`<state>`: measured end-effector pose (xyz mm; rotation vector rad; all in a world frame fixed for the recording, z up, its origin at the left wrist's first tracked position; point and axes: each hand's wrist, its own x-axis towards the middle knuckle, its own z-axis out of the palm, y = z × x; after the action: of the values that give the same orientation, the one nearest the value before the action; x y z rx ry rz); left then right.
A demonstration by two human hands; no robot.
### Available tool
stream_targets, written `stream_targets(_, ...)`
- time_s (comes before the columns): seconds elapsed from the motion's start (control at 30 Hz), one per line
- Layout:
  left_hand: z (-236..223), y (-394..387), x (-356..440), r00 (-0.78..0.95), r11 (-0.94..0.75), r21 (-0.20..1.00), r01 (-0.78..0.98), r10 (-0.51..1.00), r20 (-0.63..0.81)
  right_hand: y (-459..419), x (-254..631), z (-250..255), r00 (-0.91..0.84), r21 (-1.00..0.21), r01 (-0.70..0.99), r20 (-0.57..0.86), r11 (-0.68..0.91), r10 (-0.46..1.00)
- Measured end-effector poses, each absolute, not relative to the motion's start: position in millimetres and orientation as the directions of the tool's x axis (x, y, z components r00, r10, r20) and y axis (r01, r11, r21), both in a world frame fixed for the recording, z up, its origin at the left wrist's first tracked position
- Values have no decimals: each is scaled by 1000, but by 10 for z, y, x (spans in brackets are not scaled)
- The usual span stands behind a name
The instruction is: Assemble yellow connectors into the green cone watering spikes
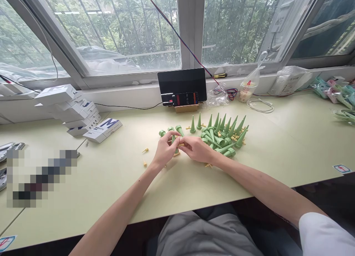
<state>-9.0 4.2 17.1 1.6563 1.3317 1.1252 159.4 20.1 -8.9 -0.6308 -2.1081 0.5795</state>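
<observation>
Presumably for close fingertip work, the right hand [197, 148] pinches a small yellow piece [181, 144] against the left hand [165, 149], whose fingers curl narrowly around a green spike [173, 139], though I cannot tell whether they grip it. Just right, a green heap [220, 141] crowds the right hand, with upright spikes [193, 125] beyond; 2 yellow fittings [145, 150] lie left, a phone [185, 98] far.

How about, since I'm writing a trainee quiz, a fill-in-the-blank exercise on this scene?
The standing green plastic cones have tips pointing ______.
Of the bare left hand and bare right hand, the ______ is nearer the cone pile.
A lit black phone stands in ______ of a black rectangular panel.
Missing words: up; right; front.
</observation>
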Motion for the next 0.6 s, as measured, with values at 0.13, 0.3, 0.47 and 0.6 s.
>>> stream_targets(0.13,170,42,-92,87,-206,909,363,979,187,205,1594,-86,-533,-599,237,578,765,618)
stream_targets(0.3,179,35,-91,86,-205,902,380,979,186,204,1595,-82,-546,-595,245,568,766,616)
stream_targets(0.47,188,31,-82,94,-193,907,374,981,170,203,1594,-79,-553,-596,245,561,764,615)
stream_targets(0.6,190,32,-79,100,-200,902,382,980,175,207,1594,-86,-560,-594,253,554,764,616)
